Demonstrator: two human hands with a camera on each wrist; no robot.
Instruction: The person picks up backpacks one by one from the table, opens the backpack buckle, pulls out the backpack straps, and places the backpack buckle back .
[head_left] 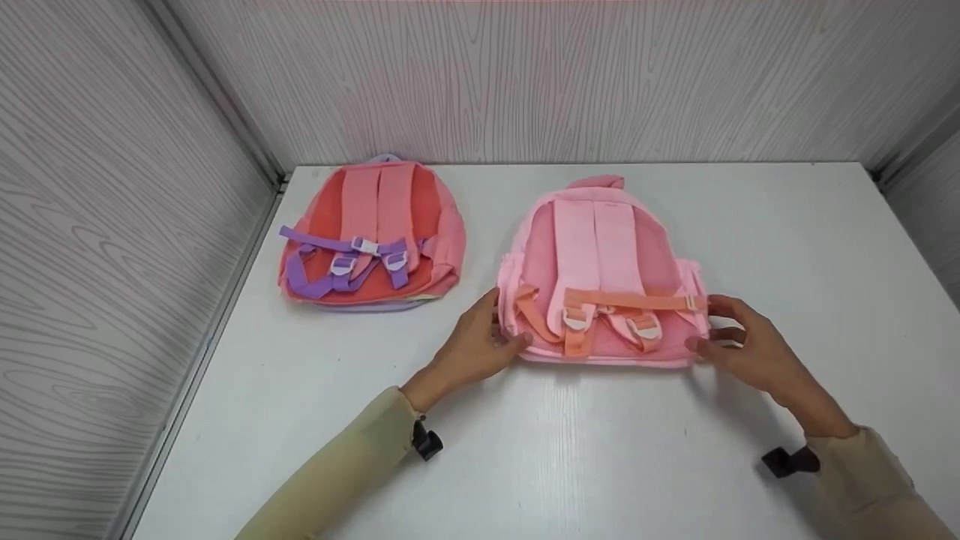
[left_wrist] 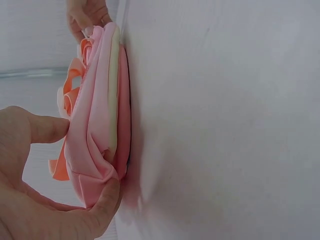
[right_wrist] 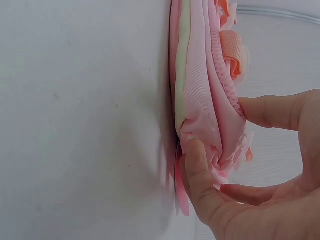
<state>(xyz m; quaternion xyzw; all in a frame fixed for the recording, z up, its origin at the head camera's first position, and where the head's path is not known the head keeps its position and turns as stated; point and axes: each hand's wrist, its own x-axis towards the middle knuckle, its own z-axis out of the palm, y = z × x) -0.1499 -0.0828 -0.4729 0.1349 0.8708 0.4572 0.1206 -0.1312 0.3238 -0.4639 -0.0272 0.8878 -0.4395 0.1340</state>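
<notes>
1. Head view: the pink backpack is right of centre on the white worktop, straps upward, its top loop near the back edge. The left hand grips its lower left corner and the right hand its lower right, each partly spread to the bag's thickness.
2. Also from the head: a coral backpack with purple straps reaches the back edge, near the left edge. A strip of worktop parts the bags; wider stretches run rightward toward the right wall and in front, between the forearms.
3. Left wrist view: thumb on the strap side, fingers curled at the corner, fabric creasing between. A pale yellow band follows the bag's lower edge; worktop spreads alongside.
4. Right wrist view: thumb at the mesh panel's edge, a fingertip pressing the side fabric. Whether the base touches the worktop, I cannot tell.
</notes>
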